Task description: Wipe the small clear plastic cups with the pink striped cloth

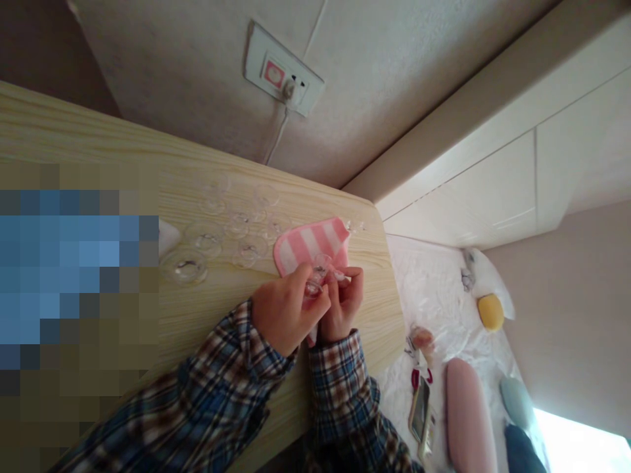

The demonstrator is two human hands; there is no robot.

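Note:
On the wooden table lies a pink-and-white striped cloth (pixel 309 243). Over its lower part, my left hand (pixel 284 309) pinches a small clear plastic piece (pixel 314 286) between thumb and fingers. Close beside it on the right, my right hand (pixel 342 302) has its fingers closed on a bit of whitish-pink material, too small to name. The two hands nearly touch. Several clear round plastic pieces (pixel 249 249) are spread on the table left of the cloth, and a few small clear bits (pixel 355 226) sit at its upper right.
The wooden table (pixel 221 315) ends at a rounded right corner. A wall socket (pixel 283 69) with a plugged-in cable is behind it. Beyond the right edge, a white surface holds a pink case (pixel 470 414), a phone (pixel 420 410) and a yellow object (pixel 490 312). The left side is pixelated.

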